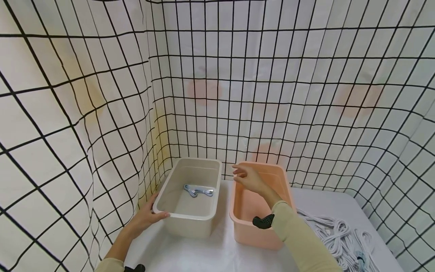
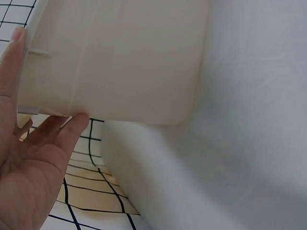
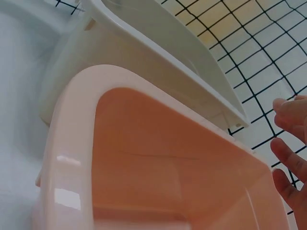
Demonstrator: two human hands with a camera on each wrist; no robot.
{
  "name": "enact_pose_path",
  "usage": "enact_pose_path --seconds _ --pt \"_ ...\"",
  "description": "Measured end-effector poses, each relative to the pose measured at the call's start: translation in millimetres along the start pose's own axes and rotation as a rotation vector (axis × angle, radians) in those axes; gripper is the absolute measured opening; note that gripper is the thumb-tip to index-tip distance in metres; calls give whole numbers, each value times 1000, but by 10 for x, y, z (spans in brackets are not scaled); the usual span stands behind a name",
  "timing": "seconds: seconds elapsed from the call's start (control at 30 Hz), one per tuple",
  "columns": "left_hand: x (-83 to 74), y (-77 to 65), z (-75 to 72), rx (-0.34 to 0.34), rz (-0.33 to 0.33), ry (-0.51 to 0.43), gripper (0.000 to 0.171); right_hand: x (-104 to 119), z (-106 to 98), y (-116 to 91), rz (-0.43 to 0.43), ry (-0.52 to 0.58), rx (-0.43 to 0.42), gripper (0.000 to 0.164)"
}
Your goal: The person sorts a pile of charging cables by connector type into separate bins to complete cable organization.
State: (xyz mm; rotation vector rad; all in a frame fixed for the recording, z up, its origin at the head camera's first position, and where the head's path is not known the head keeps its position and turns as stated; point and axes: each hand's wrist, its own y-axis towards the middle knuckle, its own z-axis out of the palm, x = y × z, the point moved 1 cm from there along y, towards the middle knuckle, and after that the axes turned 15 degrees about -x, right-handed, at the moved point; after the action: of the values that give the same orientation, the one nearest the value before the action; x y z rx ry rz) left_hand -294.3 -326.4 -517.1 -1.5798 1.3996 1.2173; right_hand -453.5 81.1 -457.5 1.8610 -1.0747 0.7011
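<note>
My left hand (image 1: 145, 218) grips the front left corner of a cream plastic bin (image 1: 190, 227), its thumb along the rim. In the left wrist view, the fingers (image 2: 72, 133) press against the bin's outer wall. Inside that bin lies a small bundled cable (image 1: 198, 191), whitish-blue, on the bottom. My right hand (image 1: 250, 179) hovers over the far left part of a peach plastic bin (image 1: 255, 233), its fingers loosely bent with nothing between them. In the right wrist view, only some fingertips (image 3: 283, 151) show at the right edge, beside the bin's rim.
Several coiled white cables (image 1: 340, 238) lie in a pile to the right of the peach bin. The bins stand side by side with a narrow gap on a white-covered table (image 1: 217, 251). Black netting (image 1: 258, 81) over white sheets encloses the back and sides.
</note>
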Motion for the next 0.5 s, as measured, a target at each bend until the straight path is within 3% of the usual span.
enact_pose_path --seconds 0.27,0.5 --pt "8 -2 -12 11 -4 2 101 -66 -80 -26 0 30 -12 50" --pt "-8 -2 6 16 -5 1 102 -84 -211 -68 -19 -15 -16 52"
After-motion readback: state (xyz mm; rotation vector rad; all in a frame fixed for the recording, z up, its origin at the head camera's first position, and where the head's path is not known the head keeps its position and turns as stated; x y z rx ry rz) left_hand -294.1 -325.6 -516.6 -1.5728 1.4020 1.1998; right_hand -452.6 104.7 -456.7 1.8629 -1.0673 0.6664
